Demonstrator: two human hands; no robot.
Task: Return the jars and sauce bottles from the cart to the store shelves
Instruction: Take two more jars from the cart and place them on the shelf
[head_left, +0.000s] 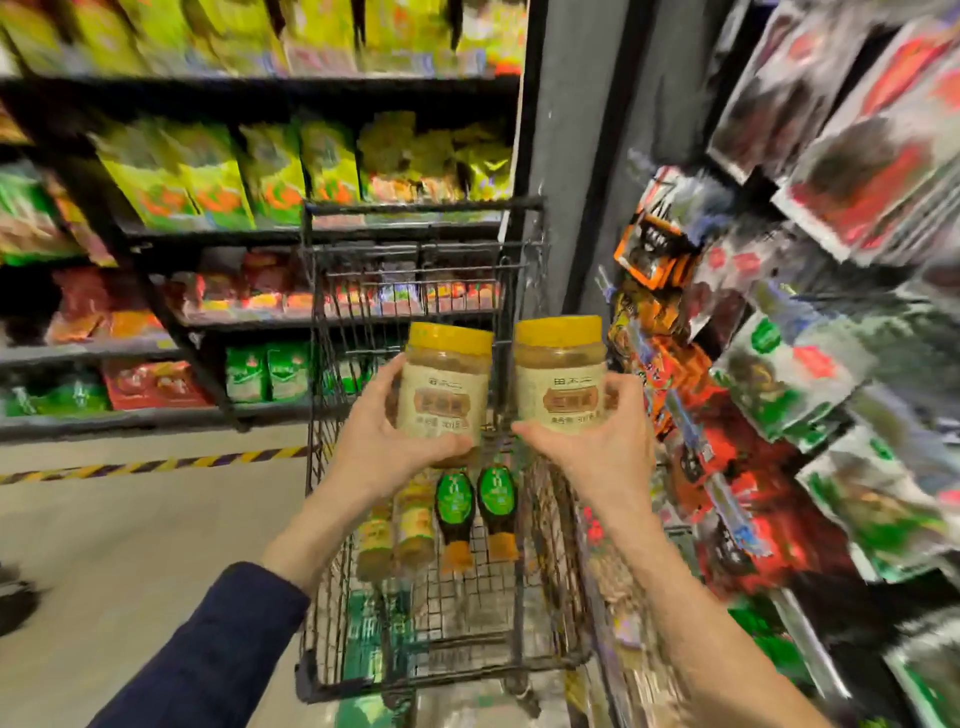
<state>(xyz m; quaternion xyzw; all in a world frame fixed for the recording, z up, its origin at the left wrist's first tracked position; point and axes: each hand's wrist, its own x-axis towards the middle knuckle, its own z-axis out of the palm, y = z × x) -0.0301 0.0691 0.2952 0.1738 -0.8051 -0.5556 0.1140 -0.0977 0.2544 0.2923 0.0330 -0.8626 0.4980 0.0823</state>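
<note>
My left hand (387, 441) grips a yellow-lidded jar (447, 379) with a cream label, held upright above the black wire cart (415, 228). My right hand (597, 447) grips a matching yellow-lidded jar (561, 374) beside it. Both jars stand side by side, a small gap between them. Below, on the cart's floor, lie two dark sauce bottles with green labels (475, 506) and orange caps pointing toward me. Two yellowish jars (400, 525) lie on their sides to their left, partly hidden by my left wrist.
Store shelves (249, 83) with green and red packets run along the left and behind the cart. Hanging packets (810, 291) crowd the rack on the right, close to my right arm. A yellow-striped floor line (156, 465) crosses the pale floor at left.
</note>
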